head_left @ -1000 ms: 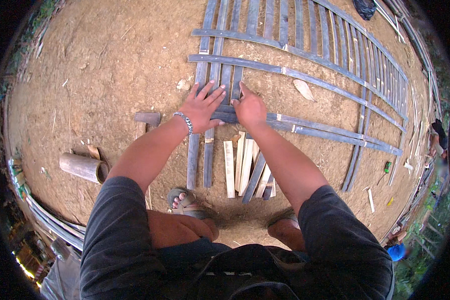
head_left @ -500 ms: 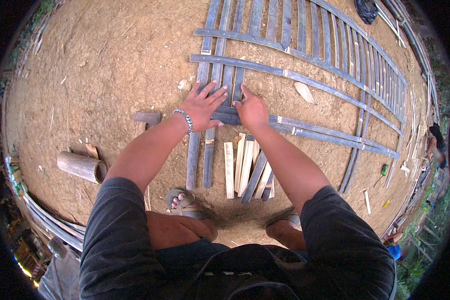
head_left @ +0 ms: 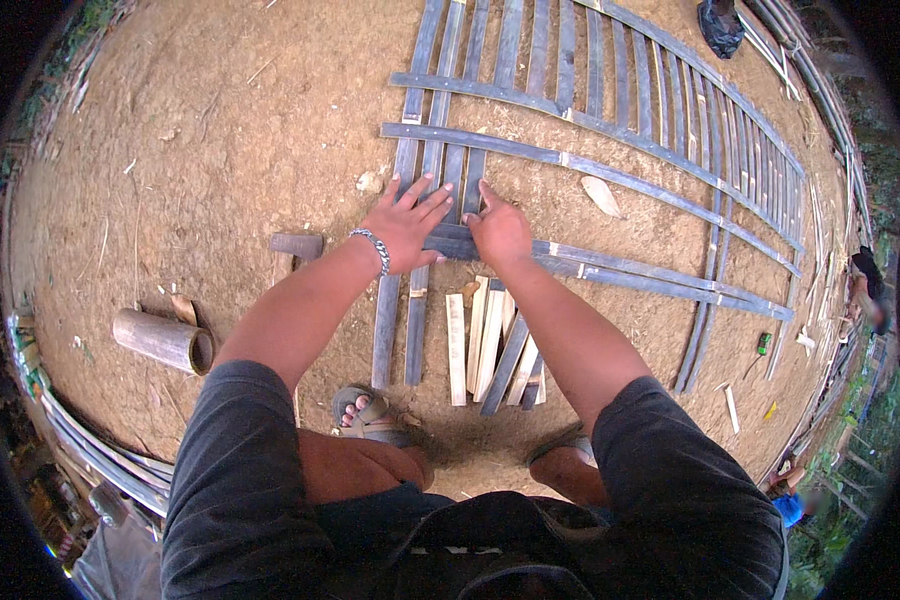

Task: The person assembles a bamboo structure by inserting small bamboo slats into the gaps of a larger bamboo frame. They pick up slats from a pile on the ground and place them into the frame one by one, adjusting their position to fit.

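Observation:
A lattice of long grey bamboo slats (head_left: pixel 590 110) lies on bare brown dirt. My left hand (head_left: pixel 407 222) rests flat with fingers spread on the left upright slats (head_left: pixel 395 320), a metal bracelet on its wrist. Just to its right, my right hand (head_left: pixel 500 232) presses down where a crosswise grey slat (head_left: pixel 650 280) meets the uprights, its fingers curled on the slat's end. Below my hands lie several short pale and grey slat pieces (head_left: pixel 490 345).
A short bamboo tube (head_left: pixel 162 341) lies on the left. A hammer head (head_left: pixel 296 245) sits by my left forearm. My sandalled feet (head_left: pixel 368 412) are at the bottom. More bamboo poles (head_left: pixel 90 445) curve along the lower left edge. A pale chip (head_left: pixel 602 195) lies between the slats.
Both hands stay on the slats with only slight shifts; my left fingers have spread a little more over the uprights.

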The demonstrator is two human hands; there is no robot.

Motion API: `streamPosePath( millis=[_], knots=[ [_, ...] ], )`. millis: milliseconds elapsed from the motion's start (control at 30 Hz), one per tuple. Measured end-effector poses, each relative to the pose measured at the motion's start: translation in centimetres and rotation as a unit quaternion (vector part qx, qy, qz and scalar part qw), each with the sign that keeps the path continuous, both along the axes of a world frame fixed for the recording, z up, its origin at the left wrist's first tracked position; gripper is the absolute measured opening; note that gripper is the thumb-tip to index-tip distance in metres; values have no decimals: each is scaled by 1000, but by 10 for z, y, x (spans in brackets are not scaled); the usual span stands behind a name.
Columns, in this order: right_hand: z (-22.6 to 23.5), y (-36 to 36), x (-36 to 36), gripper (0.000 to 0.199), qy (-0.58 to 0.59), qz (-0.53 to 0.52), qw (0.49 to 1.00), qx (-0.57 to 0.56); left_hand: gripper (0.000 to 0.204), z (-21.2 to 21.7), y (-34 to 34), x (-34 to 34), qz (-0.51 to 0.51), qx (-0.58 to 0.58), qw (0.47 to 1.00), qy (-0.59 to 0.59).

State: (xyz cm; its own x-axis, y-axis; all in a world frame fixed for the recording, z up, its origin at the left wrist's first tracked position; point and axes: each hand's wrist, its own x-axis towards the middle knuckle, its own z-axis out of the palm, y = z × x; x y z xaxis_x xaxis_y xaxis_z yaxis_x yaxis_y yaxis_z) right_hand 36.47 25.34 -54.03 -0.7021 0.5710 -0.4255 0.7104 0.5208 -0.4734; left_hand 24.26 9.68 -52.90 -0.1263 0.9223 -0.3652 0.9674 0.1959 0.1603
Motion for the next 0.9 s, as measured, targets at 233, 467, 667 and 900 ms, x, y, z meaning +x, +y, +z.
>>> streamPosePath(
  millis=[233, 467, 667, 900],
  knots=[
    [6, -2, 0, 65, -3, 5, 1000, 17, 88, 3, 3, 2, 7, -8, 1000, -4],
    [10, -4, -2, 63, -20, 8, 999, 28, 88, 5, 4, 2, 4, -11, 1000, -9],
    [6, -4, -4, 66, -35, 0, 999, 31, 89, 4, 3, 0, 1, 1, 1000, -11],
    [14, -7, -6, 64, -48, 0, 999, 24, 90, 5, 2, -1, 3, -1, 1000, -11]
  ],
)
